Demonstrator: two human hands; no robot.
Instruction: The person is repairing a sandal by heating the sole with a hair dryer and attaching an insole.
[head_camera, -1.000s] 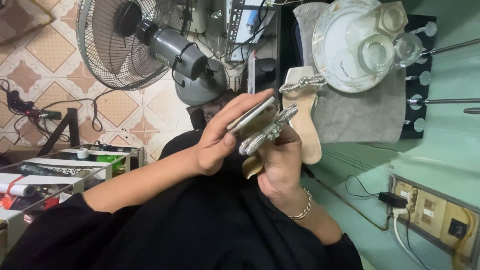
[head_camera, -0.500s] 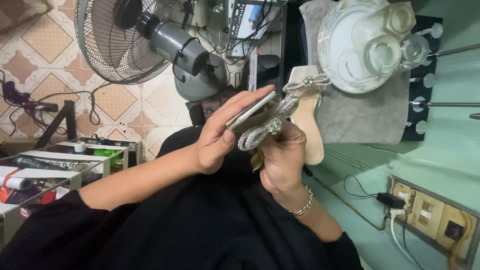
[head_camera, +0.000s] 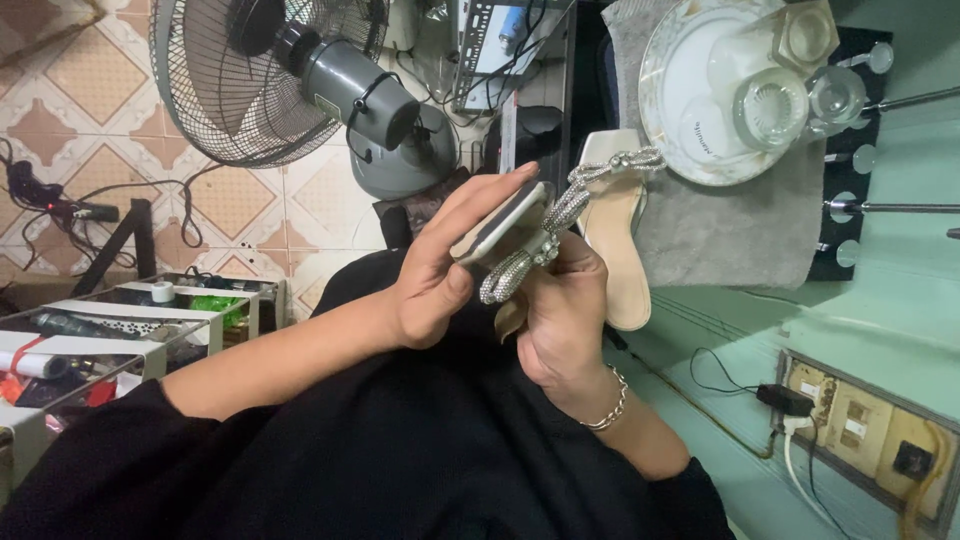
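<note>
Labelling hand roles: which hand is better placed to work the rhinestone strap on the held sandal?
Probably the right hand. It already grips the rhinestone strap, while the left hand is wrapped around the sandal, holding its sole steady.

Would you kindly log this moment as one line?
left hand: grips beige sandal sole | right hand: holds rhinestone strap | second sandal beside | fan behind

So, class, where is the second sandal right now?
In the head view, the second sandal lies just beyond the hands, beside the grey cloth under the white plate.
</note>
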